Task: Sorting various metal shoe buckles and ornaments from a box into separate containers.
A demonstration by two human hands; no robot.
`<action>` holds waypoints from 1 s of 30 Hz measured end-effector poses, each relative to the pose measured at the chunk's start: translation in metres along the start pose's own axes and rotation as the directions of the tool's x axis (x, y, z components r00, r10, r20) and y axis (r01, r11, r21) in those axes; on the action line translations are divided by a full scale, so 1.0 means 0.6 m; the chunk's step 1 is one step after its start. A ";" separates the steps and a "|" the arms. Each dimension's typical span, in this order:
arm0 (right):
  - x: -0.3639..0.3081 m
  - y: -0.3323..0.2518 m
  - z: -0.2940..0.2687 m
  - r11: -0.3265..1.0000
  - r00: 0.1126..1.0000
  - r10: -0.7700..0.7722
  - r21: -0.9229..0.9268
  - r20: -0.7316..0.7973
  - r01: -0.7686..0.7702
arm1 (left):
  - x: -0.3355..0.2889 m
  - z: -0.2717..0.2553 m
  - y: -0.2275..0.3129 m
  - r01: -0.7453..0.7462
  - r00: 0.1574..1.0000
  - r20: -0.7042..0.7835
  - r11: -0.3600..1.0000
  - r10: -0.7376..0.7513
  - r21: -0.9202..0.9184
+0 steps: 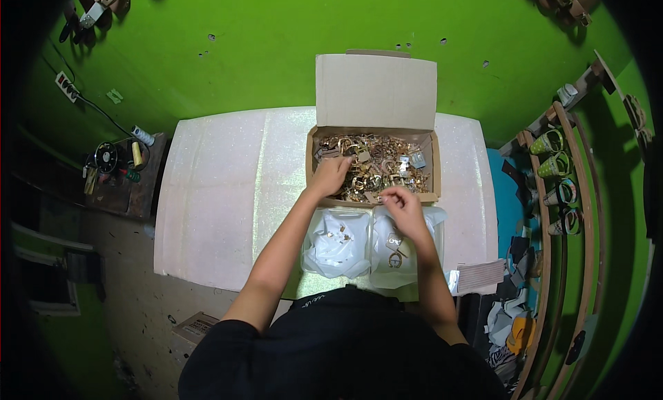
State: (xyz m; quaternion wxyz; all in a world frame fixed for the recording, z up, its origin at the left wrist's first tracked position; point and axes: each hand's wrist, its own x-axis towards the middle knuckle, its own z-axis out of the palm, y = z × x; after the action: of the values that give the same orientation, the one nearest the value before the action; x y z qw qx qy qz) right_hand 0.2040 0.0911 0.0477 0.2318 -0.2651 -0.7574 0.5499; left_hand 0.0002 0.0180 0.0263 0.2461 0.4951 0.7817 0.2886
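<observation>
An open cardboard box (437,167) stands in front of me, its lid (376,91) tipped back. Inside lies a heap of small gold and silver metal pieces (388,151), many of them like shoe buckles. My left hand (332,176) reaches into the box's left side, fingers drawn together at the heap; whatever they grip is hidden. Over the near edge, my right hand (402,205) is closed in a pinch, slightly blurred. Two plastic-lined containers sit closer to me: the left container (319,256) has several tiny pieces, the right container (423,251) some larger gold buckles (395,260).
A pale shiny sheet covers the table (207,193). Striped card (481,274) lies by its right front corner. A wooden rack (540,186) holds sandals on the right, with scraps below. Thread spools (138,151) and tools sit on a small side table at left.
</observation>
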 end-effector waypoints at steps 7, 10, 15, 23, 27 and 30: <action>0.137 0.054 -0.049 0.997 0.993 0.033 -0.070 -0.116 -0.041 | -0.007 0.020 -0.015 -0.151 0.915 -0.319 0.945 0.245 0.291; 0.180 0.092 -0.040 0.985 0.996 0.027 -0.165 -0.090 -0.042 | 0.007 0.016 -0.025 -0.085 0.971 -0.217 0.994 0.097 0.066; 0.217 0.102 0.018 0.924 0.994 0.019 -0.381 0.108 0.024 | 0.016 0.032 -0.040 -0.147 0.957 -0.281 0.949 0.066 -0.278; 0.228 0.104 0.072 0.795 0.999 -0.016 -0.606 0.051 0.044 | 0.014 0.044 -0.034 -0.051 0.987 -0.153 0.998 0.056 0.038; 0.229 0.111 0.052 0.927 0.992 0.088 -0.372 0.095 -0.047 | 0.017 0.048 -0.018 -0.085 0.988 -0.120 0.990 0.098 0.109; 0.226 0.120 0.030 0.982 1.000 0.030 -0.187 -0.007 -0.031 | 0.022 0.049 0.000 -0.063 0.989 -0.126 0.987 0.082 0.145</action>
State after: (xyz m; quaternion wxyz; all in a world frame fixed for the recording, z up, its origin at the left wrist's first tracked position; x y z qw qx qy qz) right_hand 0.1009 0.1860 -0.0182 0.1991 -0.2987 -0.8010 0.4791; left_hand 0.0150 0.0359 0.0041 0.1478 0.5192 0.7961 0.2734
